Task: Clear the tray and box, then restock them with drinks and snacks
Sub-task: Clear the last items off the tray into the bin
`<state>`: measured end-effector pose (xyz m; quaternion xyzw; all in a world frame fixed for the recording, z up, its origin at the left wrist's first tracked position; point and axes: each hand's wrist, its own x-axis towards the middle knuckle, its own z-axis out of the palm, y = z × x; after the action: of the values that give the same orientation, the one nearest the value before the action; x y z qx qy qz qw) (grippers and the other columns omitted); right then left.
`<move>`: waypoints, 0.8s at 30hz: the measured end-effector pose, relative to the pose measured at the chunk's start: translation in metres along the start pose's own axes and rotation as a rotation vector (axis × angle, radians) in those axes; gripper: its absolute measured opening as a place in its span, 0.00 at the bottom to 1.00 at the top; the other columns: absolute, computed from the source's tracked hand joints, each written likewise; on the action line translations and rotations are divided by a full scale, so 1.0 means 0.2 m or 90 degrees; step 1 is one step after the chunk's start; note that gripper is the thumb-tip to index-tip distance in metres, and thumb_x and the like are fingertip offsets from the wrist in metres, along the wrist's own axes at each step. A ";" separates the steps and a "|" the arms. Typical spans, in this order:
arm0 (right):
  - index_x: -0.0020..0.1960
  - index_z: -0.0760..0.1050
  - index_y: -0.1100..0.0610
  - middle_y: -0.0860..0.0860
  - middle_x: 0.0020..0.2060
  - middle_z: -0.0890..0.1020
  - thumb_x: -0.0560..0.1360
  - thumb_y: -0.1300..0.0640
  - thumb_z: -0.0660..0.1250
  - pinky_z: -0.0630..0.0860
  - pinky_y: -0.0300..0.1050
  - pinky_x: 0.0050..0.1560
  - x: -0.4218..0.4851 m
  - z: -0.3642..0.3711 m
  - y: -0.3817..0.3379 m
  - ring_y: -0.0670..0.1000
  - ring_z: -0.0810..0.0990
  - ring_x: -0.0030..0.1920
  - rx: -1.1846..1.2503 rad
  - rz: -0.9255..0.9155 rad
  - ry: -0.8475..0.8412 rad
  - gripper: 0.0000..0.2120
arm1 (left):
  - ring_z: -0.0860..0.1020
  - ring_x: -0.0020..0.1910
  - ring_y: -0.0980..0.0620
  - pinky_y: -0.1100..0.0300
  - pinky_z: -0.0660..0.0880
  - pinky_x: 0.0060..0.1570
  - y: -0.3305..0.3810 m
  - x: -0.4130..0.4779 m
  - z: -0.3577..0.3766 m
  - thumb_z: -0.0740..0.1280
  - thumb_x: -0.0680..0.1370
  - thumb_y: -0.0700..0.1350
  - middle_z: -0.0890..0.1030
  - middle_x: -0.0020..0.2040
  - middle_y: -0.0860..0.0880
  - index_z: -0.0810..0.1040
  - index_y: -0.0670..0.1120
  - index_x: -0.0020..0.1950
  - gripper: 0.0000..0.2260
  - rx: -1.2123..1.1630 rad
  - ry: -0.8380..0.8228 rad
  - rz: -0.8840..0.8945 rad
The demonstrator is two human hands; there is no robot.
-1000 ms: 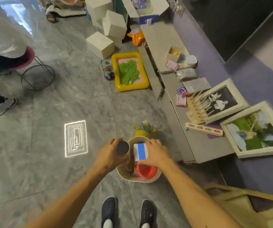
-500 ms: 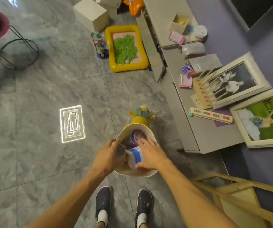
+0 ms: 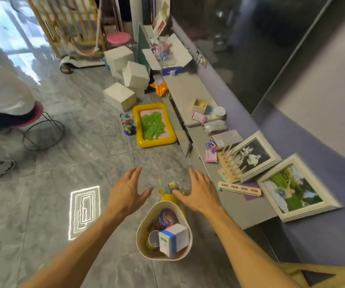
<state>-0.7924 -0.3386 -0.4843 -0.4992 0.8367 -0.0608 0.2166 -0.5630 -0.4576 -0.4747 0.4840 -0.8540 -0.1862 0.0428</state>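
Observation:
A cream rounded-triangular bin [image 3: 141, 240] stands on the grey floor at the lower middle. Inside it lie a white carton with a blue stripe [image 3: 173, 239], a small cylindrical can [image 3: 152, 239] and a round purple-lidded tub [image 3: 168, 215]. My left hand [image 3: 128, 192] hovers above and to the far left of the bin, fingers spread, holding nothing. My right hand [image 3: 200, 194] hovers above its far right side, also spread and holding nothing. A yellow toy [image 3: 170, 194] stands just behind the bin, between my hands.
A low grey shelf [image 3: 227, 200] runs along the right with picture frames [image 3: 296, 190], a wooden peg rack [image 3: 230, 165], snack packets [image 3: 198, 117] and a small wooden box [image 3: 200, 105]. A yellow inflatable tray of green sand [image 3: 154, 124], white boxes [image 3: 119, 96], a stool [image 3: 40, 129] and a seated person [image 3: 3, 96] stand further off.
Both hands have let go of the carton and can, which now lie in the bin, and have lifted away, spread. The view has tilted up.

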 end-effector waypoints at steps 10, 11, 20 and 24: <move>0.83 0.60 0.54 0.56 0.80 0.68 0.71 0.16 0.53 0.70 0.59 0.73 -0.27 -1.21 -0.24 0.60 0.68 0.77 -0.029 0.021 0.221 0.54 | 0.75 0.70 0.44 0.45 0.72 0.69 0.40 0.07 -1.10 0.54 0.75 0.80 0.75 0.73 0.46 0.72 0.50 0.76 0.42 0.071 0.188 0.034; 0.81 0.63 0.53 0.56 0.78 0.70 0.71 0.16 0.54 0.72 0.59 0.71 -0.30 -1.30 -0.25 0.61 0.70 0.75 -0.023 0.028 0.243 0.53 | 0.73 0.72 0.43 0.45 0.71 0.70 0.44 0.07 -1.18 0.54 0.75 0.80 0.74 0.74 0.46 0.72 0.50 0.77 0.43 0.076 0.190 0.025; 0.86 0.55 0.56 0.57 0.83 0.63 0.73 0.18 0.53 0.67 0.61 0.76 -0.53 -1.74 -0.26 0.62 0.64 0.80 -0.052 0.065 0.322 0.55 | 0.74 0.69 0.43 0.43 0.72 0.67 0.76 0.08 -1.53 0.45 0.69 0.86 0.77 0.72 0.46 0.73 0.50 0.75 0.52 0.065 0.235 0.033; 0.85 0.56 0.55 0.57 0.82 0.65 0.74 0.19 0.54 0.68 0.61 0.75 -0.64 -1.79 -0.17 0.61 0.66 0.79 -0.058 0.108 0.353 0.53 | 0.74 0.72 0.43 0.43 0.69 0.71 0.97 0.11 -1.53 0.45 0.71 0.85 0.77 0.73 0.45 0.73 0.50 0.77 0.51 0.092 0.253 0.111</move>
<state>-0.8638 -0.2862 -0.1127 -0.4014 0.9045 -0.1388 -0.0385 -0.6541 -0.4712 -0.1246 0.4372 -0.8786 -0.0213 0.1911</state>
